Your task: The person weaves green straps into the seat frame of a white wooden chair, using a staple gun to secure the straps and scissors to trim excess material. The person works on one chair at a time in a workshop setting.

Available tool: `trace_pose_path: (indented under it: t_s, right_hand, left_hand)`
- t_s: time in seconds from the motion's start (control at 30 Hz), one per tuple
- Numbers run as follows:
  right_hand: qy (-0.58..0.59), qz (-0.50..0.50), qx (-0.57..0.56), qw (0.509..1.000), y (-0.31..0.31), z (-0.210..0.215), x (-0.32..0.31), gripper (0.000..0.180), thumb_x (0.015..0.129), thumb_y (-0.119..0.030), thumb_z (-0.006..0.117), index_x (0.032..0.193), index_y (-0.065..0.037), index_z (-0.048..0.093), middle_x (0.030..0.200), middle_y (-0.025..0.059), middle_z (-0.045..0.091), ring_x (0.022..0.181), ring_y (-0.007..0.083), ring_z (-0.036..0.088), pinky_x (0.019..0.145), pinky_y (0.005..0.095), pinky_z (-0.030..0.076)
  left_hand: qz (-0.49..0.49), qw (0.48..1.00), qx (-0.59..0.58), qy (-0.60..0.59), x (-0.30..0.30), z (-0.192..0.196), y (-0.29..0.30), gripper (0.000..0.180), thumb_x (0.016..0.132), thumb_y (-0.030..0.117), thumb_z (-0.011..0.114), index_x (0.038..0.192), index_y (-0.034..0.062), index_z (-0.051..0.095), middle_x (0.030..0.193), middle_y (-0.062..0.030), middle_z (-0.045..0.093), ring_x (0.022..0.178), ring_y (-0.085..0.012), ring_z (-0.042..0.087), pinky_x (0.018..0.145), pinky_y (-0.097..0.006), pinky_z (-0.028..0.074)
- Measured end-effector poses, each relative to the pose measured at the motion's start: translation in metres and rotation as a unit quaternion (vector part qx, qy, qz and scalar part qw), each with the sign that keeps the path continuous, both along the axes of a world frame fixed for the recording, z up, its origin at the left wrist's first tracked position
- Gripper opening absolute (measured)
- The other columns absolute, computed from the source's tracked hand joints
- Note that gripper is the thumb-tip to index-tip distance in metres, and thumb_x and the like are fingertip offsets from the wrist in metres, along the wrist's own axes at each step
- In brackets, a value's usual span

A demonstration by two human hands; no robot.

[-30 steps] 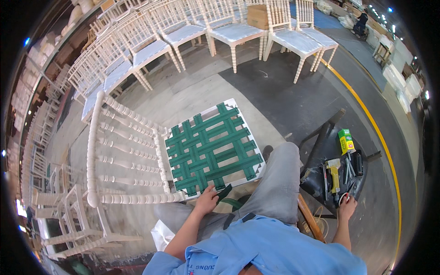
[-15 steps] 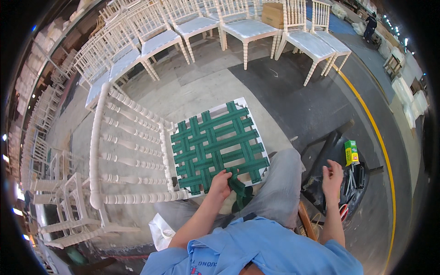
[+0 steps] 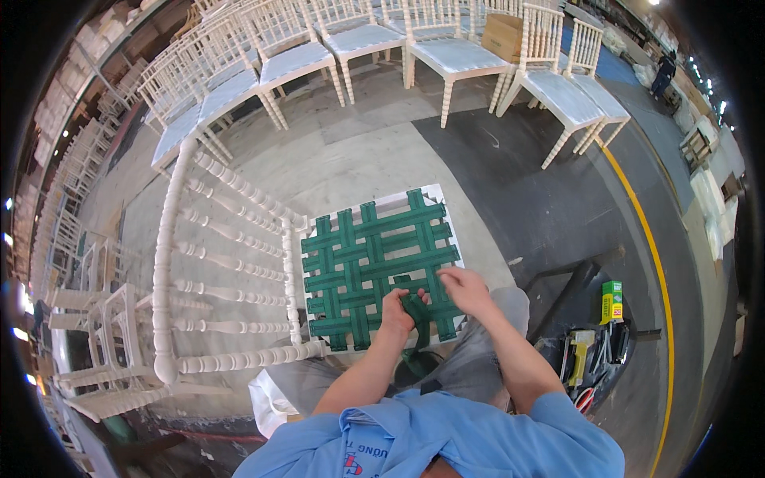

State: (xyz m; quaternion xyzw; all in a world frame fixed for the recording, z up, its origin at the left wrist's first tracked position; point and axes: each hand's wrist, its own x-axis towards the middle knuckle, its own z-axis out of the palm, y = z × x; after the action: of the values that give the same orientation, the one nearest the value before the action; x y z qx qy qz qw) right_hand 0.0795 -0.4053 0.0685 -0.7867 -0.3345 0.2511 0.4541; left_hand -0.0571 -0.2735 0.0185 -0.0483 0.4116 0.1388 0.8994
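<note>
A white chair (image 3: 165,263) with turned spindles stands in front of me, its back to the left. Green webbing straps (image 3: 374,229) are woven across its seat frame, with gaps between them. At the near side of the seat, my left hand (image 3: 396,312) is closed on a loose green webbing strap (image 3: 419,311), whose end hangs down toward my lap. My right hand (image 3: 465,290) is over the right part of the seat with its fingers curled together; whether anything small is in them is hidden.
To my right, a black stool-like surface (image 3: 586,299) carries a green and yellow box (image 3: 611,302), a yellow-handled tool (image 3: 578,358) and red-handled scissors (image 3: 585,398). White chairs (image 3: 462,56) stand in rows ahead, one bearing a cardboard box (image 3: 502,37). A person (image 3: 663,76) is far right.
My right hand has moved left from above the tools to the chair seat, and its fingers have closed. My left hand stays on the strap. The yellow-handled tool now shows.
</note>
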Motion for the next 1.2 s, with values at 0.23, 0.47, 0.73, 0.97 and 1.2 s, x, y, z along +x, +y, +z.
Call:
trace_pose_path:
  t_s: [0.23,0.47,0.73,0.97,1.2]
  right_hand:
    - [0.161,0.061,-0.356,0.918,0.106,-0.039,0.007,0.025,0.096,-0.022,0.068,0.094,0.002,0.073,0.062,0.0116,0.061,0.045,0.0195,0.053,0.042,0.0378,0.043]
    - [0.208,0.005,-0.165,0.964,0.081,-0.068,-0.004,0.018,0.093,-0.019,0.071,0.099,-0.002,0.074,0.067,0.0098,0.067,0.051,0.0199,0.064,0.045,0.0369,0.053]
    - [-0.091,0.003,-0.071,0.993,0.099,-0.055,0.009,0.02,0.093,-0.017,0.071,0.103,0.0,0.073,0.071,0.0097,0.071,0.057,0.0177,0.068,0.055,0.0349,0.054]
    - [-0.144,-0.011,-0.056,0.988,0.132,-0.041,0.035,0.013,0.086,-0.016,0.074,0.093,-0.006,0.07,0.079,0.0115,0.072,0.07,0.0265,0.072,0.066,0.0397,0.055]
    - [-0.172,0.014,-0.016,0.985,0.144,-0.043,0.043,0.011,0.082,-0.013,0.074,0.091,-0.01,0.069,0.088,0.0118,0.066,0.085,0.0336,0.067,0.073,0.0433,0.053]
  left_hand:
    - [-0.051,0.997,0.008,-0.057,-0.011,-0.026,-0.002,0.029,0.089,0.003,0.048,0.116,-0.0069,0.05,0.095,-0.0188,0.061,0.085,-0.0327,0.064,0.08,-0.047,0.059]
    - [-0.185,0.967,0.137,-0.105,-0.046,-0.001,-0.03,0.036,0.096,0.006,0.05,0.13,-0.005,0.054,0.117,-0.0208,0.067,0.103,-0.0352,0.068,0.094,-0.046,0.056]
    - [-0.524,0.593,0.583,0.182,-0.136,0.006,-0.048,0.047,0.1,0.017,0.057,0.144,0.0028,0.051,0.122,-0.0117,0.069,0.105,-0.0294,0.069,0.092,-0.037,0.054]
    - [-0.225,0.916,0.331,-0.025,-0.035,0.053,0.035,0.039,0.104,0.031,0.057,0.135,0.0077,0.051,0.124,-0.0101,0.065,0.095,-0.0327,0.071,0.087,-0.046,0.059]
    - [-0.005,0.99,0.111,-0.087,0.05,0.014,0.085,0.035,0.106,0.029,0.05,0.134,0.0099,0.045,0.107,-0.0158,0.056,0.085,-0.0317,0.07,0.077,-0.045,0.061]
